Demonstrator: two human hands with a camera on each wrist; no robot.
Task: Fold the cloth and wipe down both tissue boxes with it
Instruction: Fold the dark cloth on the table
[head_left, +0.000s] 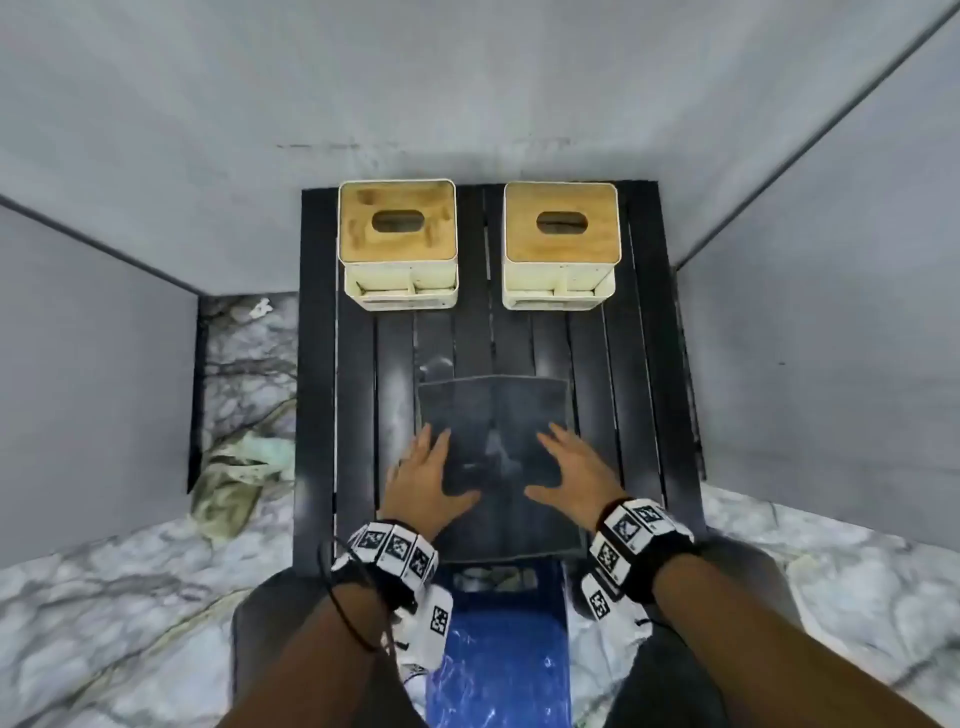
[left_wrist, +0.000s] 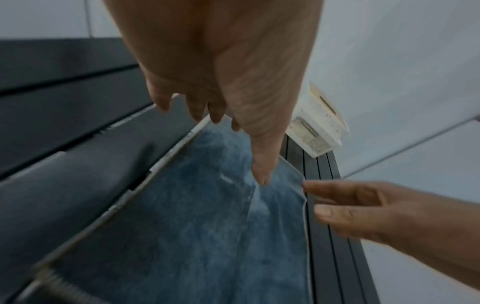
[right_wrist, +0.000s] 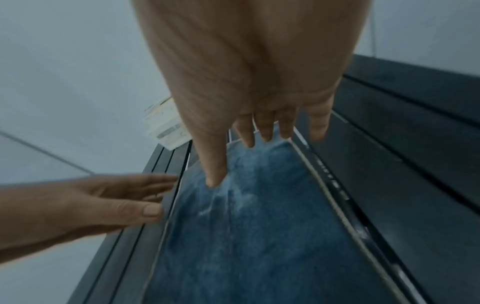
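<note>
Dark slatted worktop (head_left: 358, 395): blue cloth (head_left: 493, 415) lies flat at near centre, long axis near–far, left hand (head_left: 423, 480) & right hand (head_left: 574, 475) released, fingers straight on its side edges, equidistant; both tissue boxes (head_left: 397, 221) far.

No legible text or labels.

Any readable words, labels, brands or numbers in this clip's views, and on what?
No readable text in any view.
Wrist bands: square black-and-white code patterns, no letters or digits.
Tissue boxes and: plain wooden lids, no label.
Cloth: unmarked.
Table: pale scuffs, not writing.
</note>
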